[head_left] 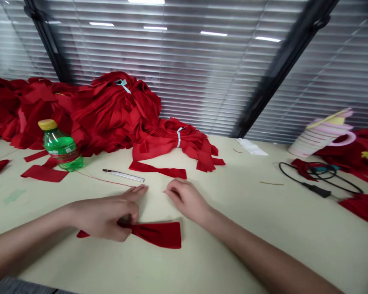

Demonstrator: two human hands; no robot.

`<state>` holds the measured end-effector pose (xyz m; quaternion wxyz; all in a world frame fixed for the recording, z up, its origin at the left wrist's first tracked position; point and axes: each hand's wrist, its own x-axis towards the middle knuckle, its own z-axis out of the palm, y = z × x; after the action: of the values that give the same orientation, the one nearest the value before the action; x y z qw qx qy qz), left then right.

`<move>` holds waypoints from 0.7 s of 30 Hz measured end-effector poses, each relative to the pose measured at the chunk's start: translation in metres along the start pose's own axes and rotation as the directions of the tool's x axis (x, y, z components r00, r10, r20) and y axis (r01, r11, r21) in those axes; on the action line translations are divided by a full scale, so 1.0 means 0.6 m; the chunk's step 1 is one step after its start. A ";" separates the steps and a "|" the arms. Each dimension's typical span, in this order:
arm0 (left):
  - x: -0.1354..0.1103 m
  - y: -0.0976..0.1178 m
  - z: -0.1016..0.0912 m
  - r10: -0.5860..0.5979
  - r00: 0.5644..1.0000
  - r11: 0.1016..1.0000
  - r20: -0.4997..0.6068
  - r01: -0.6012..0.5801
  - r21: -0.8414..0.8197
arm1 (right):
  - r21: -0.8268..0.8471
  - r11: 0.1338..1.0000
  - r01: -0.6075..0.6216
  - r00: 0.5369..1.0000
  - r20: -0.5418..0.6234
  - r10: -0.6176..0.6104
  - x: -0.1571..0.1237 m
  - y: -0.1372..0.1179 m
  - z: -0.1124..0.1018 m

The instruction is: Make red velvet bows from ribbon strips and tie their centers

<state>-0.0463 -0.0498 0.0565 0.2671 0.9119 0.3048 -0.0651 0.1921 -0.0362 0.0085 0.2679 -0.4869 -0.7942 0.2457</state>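
My left hand (110, 214) pinches a red fabric bow (161, 234) at its gathered middle, low over the pale table. Its other fingers stretch forward with their tips on the tabletop. A red thread (104, 179) runs along the table from near a green bottle (63, 149) to those fingertips. My right hand (184, 198) is closed in a pinch, just right of the left fingertips and apart from the bow. What it pinches is too small to make out. Beyond the left fingers lies a slim silver craft knife (124, 175).
Heaped red fabric strips (110, 110) line the back, with a tied bundle (184, 141) in front. A loose red strip (159, 169) lies nearby. To the right are a pink-handled cup (319, 136), a black cable (317, 190) and more red fabric. Blinds stand behind.
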 end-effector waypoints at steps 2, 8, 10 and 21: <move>-0.002 -0.005 0.004 0.015 1.000 1.000 0.004 -0.015 -0.008 | 0.074 0.994 -0.080 0.997 -0.012 0.081 -0.019 0.016 -0.025; -0.008 -0.015 0.014 0.024 0.999 1.000 -0.041 -0.024 0.002 | 0.466 0.825 -0.320 0.901 -0.121 0.417 -0.068 0.060 -0.103; -0.008 -0.014 0.013 0.007 1.000 1.000 -0.022 -0.007 -0.007 | 0.661 0.706 -0.255 0.832 -0.222 0.508 -0.074 0.074 -0.125; -0.010 -0.029 0.012 -0.073 0.997 0.961 -0.023 0.064 -0.268 | 0.975 0.222 0.003 0.845 -0.120 0.520 -0.079 0.086 -0.186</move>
<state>-0.0614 -0.0450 0.0444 0.3800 0.8575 0.3464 -0.0177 0.3172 -0.0437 0.0481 0.6237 -0.3954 -0.3064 0.6007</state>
